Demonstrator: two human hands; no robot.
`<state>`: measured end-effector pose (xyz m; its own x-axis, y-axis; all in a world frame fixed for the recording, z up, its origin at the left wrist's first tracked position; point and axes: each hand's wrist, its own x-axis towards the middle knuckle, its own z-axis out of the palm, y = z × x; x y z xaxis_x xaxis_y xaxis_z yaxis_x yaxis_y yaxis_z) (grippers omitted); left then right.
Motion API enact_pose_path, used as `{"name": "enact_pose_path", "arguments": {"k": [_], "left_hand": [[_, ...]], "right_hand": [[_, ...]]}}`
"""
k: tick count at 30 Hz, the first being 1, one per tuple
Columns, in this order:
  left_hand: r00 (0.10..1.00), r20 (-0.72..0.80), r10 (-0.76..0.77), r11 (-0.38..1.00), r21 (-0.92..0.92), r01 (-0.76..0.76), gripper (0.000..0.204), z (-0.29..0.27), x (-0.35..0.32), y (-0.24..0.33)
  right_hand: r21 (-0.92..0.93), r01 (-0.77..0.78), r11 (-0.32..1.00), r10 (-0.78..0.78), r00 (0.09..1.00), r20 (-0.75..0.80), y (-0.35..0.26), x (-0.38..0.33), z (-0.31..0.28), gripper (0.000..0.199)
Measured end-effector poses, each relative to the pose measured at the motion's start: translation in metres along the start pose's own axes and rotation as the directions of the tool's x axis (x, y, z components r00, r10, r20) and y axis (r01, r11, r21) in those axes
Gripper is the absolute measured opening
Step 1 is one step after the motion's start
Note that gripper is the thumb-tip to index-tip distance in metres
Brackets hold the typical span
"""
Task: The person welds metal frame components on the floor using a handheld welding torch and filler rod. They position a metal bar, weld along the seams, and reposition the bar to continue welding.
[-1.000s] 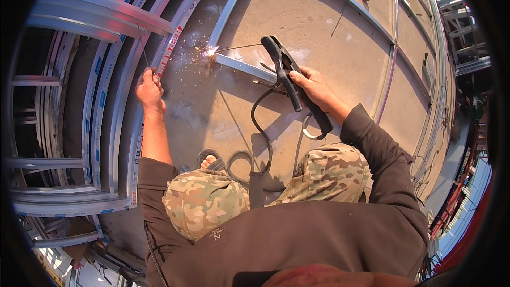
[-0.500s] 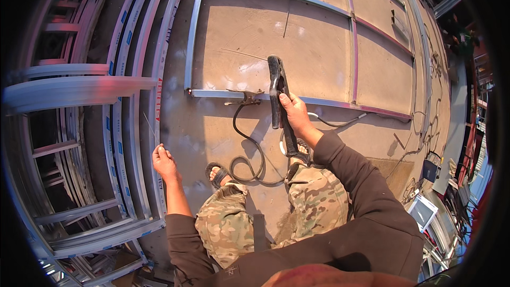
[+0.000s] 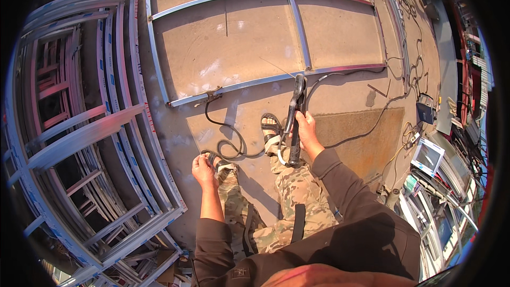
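The fingers of the right hand are wrapped closed around the lower grip of a long black welding electrode holder, thumb side toward the body. The left hand hangs loosely curled beside the left knee and holds nothing; its fingertips sit near the coiled black cable on the floor without visibly touching it. Compared with a second ago, the sparks at the joint are gone, the person has risen from a crouch to standing, and the left hand has come off the stacked frames and dropped to the thigh; the holder has been lifted clear of the work. In judgement, the weld at that joint is finished or paused and the tool is being carried, not applied. The holder's long axis runs nearly upright in the view, nose pointing away from the person toward the grey metal tube frame laid flat on the concrete floor, its tip just over the near rail. A small clamp grips that rail at the left. Stacked pale window frames stand to the person's left; sandalled feet straddle the cable.
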<state>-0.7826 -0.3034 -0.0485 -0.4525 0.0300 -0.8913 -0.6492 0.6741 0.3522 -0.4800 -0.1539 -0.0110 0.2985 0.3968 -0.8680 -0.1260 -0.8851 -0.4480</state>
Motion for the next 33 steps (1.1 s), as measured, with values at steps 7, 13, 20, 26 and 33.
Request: {"name": "enact_pose_path", "arguments": {"k": [7,13,20,26,33], "left_hand": [[0.977,0.214,-0.017,0.988,0.154,-0.017,0.008,0.057,-0.049,0.019],[0.922,0.380,0.078,0.959,0.223,-0.173,0.008,0.057,-0.041,0.036],[0.854,0.502,0.134,0.873,0.348,-0.341,0.010,0.021,-0.035,0.059],[0.890,0.446,0.095,0.805,0.492,-0.332,0.011,0.004,-0.028,0.060],[0.853,0.462,0.242,0.673,0.554,-0.491,0.010,0.031,-0.038,0.017]], "right_hand": [[0.041,0.053,0.998,-0.043,0.974,-0.224,-0.023,-0.048,-0.096,0.023],[-0.141,0.112,0.984,-0.172,0.818,-0.550,0.034,-0.171,-0.203,0.015],[-0.006,0.055,0.998,-0.032,0.481,-0.876,0.157,-0.336,-0.279,0.015],[-0.208,0.157,0.966,-0.254,0.399,-0.881,0.150,-0.291,-0.288,0.024],[-0.173,-0.020,0.985,-0.100,0.748,-0.657,0.092,-0.191,-0.312,0.038]]}}
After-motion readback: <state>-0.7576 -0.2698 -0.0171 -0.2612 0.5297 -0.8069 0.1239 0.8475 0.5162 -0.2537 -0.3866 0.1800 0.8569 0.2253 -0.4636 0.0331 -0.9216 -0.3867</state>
